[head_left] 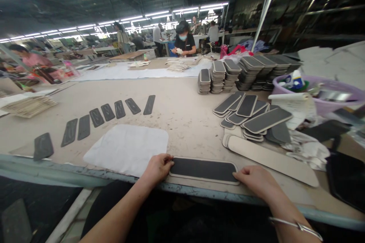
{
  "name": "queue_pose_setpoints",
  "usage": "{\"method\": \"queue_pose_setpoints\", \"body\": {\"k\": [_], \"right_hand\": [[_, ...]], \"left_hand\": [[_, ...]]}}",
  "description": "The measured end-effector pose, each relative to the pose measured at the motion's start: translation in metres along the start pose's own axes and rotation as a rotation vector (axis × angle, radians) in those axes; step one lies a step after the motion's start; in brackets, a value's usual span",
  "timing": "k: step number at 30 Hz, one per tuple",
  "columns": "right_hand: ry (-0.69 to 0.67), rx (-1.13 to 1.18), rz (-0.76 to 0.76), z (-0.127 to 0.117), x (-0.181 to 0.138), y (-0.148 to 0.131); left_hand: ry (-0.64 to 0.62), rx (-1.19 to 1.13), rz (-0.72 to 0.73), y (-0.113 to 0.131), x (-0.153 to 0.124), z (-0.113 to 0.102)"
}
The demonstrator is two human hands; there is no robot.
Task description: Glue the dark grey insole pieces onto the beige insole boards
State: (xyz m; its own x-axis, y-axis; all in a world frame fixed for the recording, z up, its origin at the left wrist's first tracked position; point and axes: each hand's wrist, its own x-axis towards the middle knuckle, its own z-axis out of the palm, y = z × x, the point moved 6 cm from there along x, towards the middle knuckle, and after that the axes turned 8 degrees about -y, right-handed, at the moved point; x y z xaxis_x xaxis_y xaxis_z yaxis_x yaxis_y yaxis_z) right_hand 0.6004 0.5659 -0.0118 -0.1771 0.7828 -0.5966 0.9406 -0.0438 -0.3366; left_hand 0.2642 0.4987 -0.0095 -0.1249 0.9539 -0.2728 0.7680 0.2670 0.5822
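Observation:
A long black pad with a pale rounded border (203,169) lies flat at the near edge of the worktable (182,110). My left hand (158,167) grips its left end with curled fingers. My right hand (255,180) holds its right end, fingers bent against the edge. A white cloth (128,149) lies just left of the pad, touching my left hand's side.
A row of several dark pads (97,117) fans across the left of the table. Loose pads (251,114) and pale blanks (273,161) lie to the right, stacks (218,76) behind. A purple basin (327,95) stands far right. People work at the far tables.

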Motion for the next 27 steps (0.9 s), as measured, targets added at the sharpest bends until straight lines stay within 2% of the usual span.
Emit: {"method": "queue_pose_setpoints", "body": {"k": [8, 19, 23, 27], "right_hand": [[0.02, 0.01, -0.037, 0.0007, 0.0034, 0.002], [-0.009, -0.012, -0.012, 0.004, 0.0052, 0.0044], [0.006, -0.004, -0.02, 0.0036, 0.0047, 0.005], [-0.002, 0.004, -0.022, 0.0047, 0.0054, 0.0058]], "left_hand": [[0.025, -0.009, -0.007, 0.0004, -0.0001, -0.0004], [0.059, -0.004, 0.03, 0.0024, -0.0031, -0.0013], [0.071, -0.057, 0.074, 0.0031, -0.006, -0.0026], [0.027, -0.149, 0.112, 0.0032, -0.009, -0.0047]]}}
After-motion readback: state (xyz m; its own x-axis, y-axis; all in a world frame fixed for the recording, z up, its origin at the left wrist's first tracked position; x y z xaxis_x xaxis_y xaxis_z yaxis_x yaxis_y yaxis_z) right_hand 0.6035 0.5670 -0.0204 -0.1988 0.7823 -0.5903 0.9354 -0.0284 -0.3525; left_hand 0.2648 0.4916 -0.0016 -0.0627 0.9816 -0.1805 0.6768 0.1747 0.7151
